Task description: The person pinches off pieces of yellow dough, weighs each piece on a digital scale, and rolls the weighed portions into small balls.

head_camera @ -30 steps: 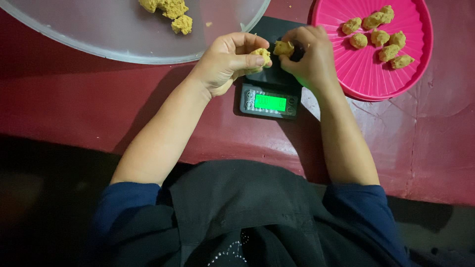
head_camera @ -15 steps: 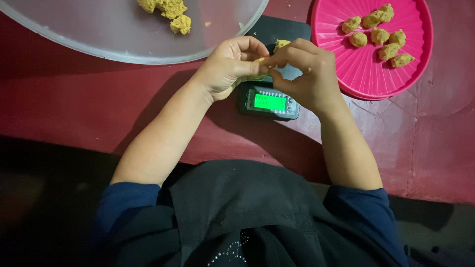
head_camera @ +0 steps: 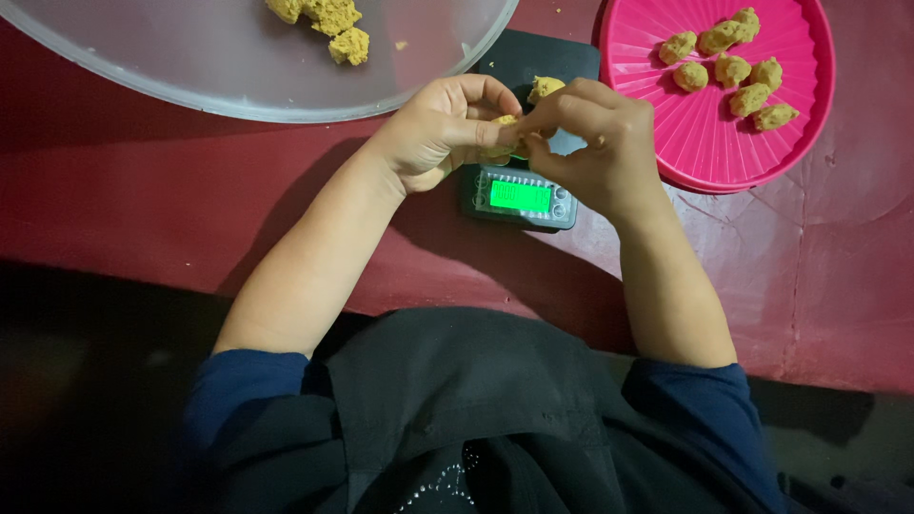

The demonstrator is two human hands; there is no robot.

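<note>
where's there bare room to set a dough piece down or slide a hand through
Free: most of the big clear tray, below its dough clump; the lower half of the pink plate, under its six pieces; the red table left of the left hand. Crowded: over the scale, where the left hand and right hand meet on a dough bit.

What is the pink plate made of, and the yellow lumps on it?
The pink plate looks like glossy moulded plastic: bright colour, ribbed grooves, shine. The yellow lumps seem soft dough, matte and crumbly, with uneven hand-pinched shapes.
</note>
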